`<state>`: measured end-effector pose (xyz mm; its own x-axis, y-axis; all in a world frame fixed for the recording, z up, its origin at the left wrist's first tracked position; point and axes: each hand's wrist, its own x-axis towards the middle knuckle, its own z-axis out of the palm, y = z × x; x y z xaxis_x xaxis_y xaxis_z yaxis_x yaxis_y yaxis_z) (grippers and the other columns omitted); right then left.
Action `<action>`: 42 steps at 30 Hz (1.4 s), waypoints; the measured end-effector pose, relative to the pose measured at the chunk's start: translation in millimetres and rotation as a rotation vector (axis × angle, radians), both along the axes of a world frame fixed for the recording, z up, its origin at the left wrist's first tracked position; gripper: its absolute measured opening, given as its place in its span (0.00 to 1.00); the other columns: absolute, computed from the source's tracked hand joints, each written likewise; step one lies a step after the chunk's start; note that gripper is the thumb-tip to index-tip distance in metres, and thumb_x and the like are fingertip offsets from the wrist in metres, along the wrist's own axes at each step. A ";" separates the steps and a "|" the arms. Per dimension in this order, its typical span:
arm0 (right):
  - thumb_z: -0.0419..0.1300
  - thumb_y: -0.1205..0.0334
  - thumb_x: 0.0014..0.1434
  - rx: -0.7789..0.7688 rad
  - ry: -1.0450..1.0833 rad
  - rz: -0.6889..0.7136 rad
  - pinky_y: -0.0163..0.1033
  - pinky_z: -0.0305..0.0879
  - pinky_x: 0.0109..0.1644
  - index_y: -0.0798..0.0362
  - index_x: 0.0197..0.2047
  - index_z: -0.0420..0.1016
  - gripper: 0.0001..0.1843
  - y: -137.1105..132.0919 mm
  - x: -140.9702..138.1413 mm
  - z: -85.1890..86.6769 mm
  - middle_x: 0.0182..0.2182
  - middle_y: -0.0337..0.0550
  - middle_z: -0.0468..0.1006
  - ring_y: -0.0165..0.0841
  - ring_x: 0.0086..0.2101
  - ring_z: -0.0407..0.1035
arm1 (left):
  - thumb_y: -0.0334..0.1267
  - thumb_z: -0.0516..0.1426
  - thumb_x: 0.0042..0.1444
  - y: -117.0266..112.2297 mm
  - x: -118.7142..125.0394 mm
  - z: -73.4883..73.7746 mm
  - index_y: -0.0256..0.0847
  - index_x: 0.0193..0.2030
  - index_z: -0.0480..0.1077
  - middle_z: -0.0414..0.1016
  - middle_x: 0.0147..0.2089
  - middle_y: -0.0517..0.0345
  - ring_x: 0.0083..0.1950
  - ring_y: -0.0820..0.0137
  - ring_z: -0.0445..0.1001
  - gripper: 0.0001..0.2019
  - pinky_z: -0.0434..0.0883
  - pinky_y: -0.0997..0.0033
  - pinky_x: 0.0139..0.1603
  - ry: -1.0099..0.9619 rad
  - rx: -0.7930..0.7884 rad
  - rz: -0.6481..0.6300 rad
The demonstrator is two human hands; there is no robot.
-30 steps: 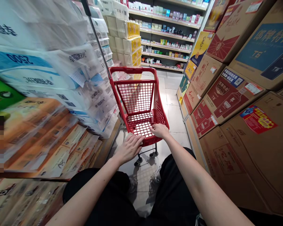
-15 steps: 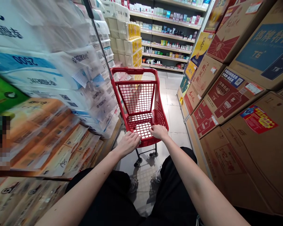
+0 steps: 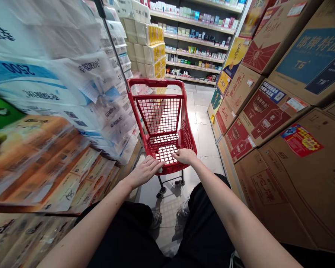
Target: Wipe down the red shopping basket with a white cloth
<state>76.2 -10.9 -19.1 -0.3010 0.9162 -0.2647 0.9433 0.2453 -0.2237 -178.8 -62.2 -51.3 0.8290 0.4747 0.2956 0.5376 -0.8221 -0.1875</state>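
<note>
A red plastic shopping cart (image 3: 183, 139) stands upright in the aisle in front of me, with grid walls and small black wheels below. I see no goods through its open top. My left hand (image 3: 145, 170) is closed over the near left part of its rim; a small pale patch shows by the fingertips, too small to name. My right hand (image 3: 185, 156) is curled over the near right corner of the same rim, thumb pointing inward. The undersides of both hands are hidden. A raised red handle frame (image 3: 156, 82) forms the cart's far end.
Wrapped white paper packs (image 3: 80, 85) and orange packs (image 3: 53, 160) are stacked close on the left. Printed cardboard cartons (image 3: 281, 163) wall the right. Shelves (image 3: 195, 54) of small boxes and bottles cross the far end. A tiled floor (image 3: 203, 130) runs between.
The view has shifted slightly, so the cart and both hands sit a little further left in the picture. Both hands keep their hold on the rim.
</note>
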 end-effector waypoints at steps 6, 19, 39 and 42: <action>0.42 0.43 0.65 -0.019 0.017 0.094 0.35 0.61 0.36 0.50 0.32 0.78 0.29 2.6 0.8 0.5 0.36 0.45 0.81 0.35 0.37 0.73 | 0.26 0.45 0.64 3.9 -24.3 -2.1 0.40 0.69 0.55 0.67 0.63 0.47 0.68 0.63 0.60 0.26 0.54 0.51 0.71 -0.088 -0.035 -0.027; 0.42 0.45 0.65 -0.006 -0.014 0.056 0.35 0.61 0.36 0.49 0.33 0.78 0.28 3.0 3.1 -0.5 0.37 0.44 0.81 0.36 0.37 0.73 | 0.27 0.48 0.64 10.8 -15.2 4.3 0.39 0.63 0.64 0.74 0.53 0.47 0.60 0.65 0.69 0.21 0.58 0.50 0.70 -0.073 -0.084 -0.041; 0.42 0.45 0.66 0.040 -0.020 0.047 0.35 0.59 0.34 0.49 0.31 0.78 0.28 -2.4 -2.3 -3.0 0.33 0.43 0.80 0.35 0.34 0.72 | 0.44 0.41 0.69 16.8 1.8 16.0 0.38 0.59 0.65 0.77 0.50 0.46 0.47 0.60 0.76 0.21 0.72 0.62 0.43 -0.727 -0.107 0.771; 0.43 0.45 0.65 0.055 -0.011 0.049 0.36 0.58 0.32 0.49 0.30 0.77 0.27 -1.0 -2.7 -4.6 0.30 0.43 0.79 0.35 0.32 0.72 | 0.47 0.40 0.68 2.7 1.1 16.0 0.37 0.52 0.69 0.78 0.38 0.49 0.35 0.60 0.76 0.22 0.69 0.64 0.33 -0.614 -0.199 0.881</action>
